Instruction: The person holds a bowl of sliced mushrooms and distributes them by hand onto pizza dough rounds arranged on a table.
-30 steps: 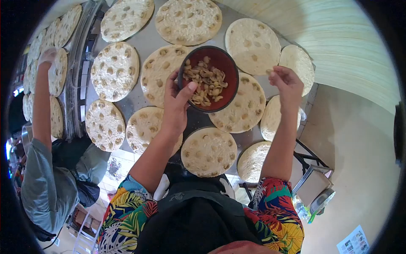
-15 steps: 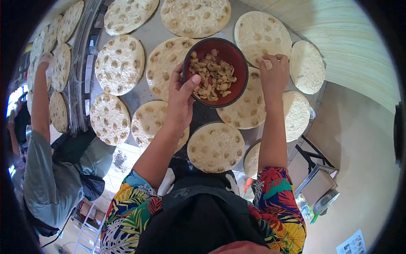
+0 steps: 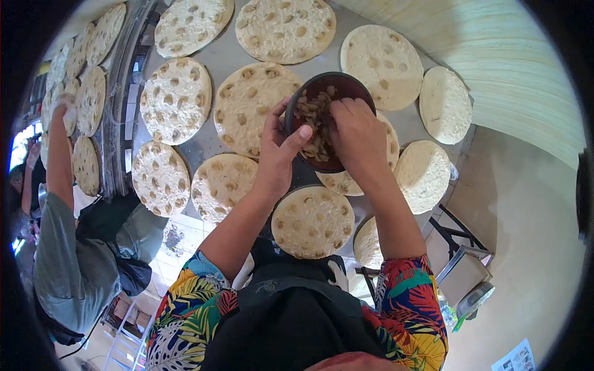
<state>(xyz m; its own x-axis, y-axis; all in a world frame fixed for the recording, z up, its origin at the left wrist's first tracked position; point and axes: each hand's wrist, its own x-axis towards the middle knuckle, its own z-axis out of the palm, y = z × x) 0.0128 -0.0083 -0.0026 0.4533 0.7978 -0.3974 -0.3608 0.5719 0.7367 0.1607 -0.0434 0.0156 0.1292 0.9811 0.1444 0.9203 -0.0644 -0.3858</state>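
Note:
A dark bowl with a red inside [image 3: 323,166] holds sliced mushrooms [image 3: 314,117]. My left hand [image 3: 279,145] is closed on the bowl's left rim, thumb over the edge. Inside the bowl, at its right side, is my right hand [image 3: 357,133]; its fingertips are down among the mushrooms and hidden. Round dough bases with white topping and mushroom slices lie around the bowl, one [image 3: 250,108] behind it to the left and one [image 3: 313,222] below it. The base at the upper right [image 3: 382,65] carries several slices, while the far right one [image 3: 445,105] shows hardly any.
The bases rest on a grey metal table [image 3: 216,68]. At the left a co-worker in a grey-green shirt [image 3: 71,266] reaches a gloved hand over more bases. A pale patterned wall [image 3: 513,68] borders the right. A metal-framed stand [image 3: 464,272] is at the lower right.
My right hand has moved from over the upper right base, left and down into the bowl. The bowl, in my left hand, has shifted slightly right and down in view.

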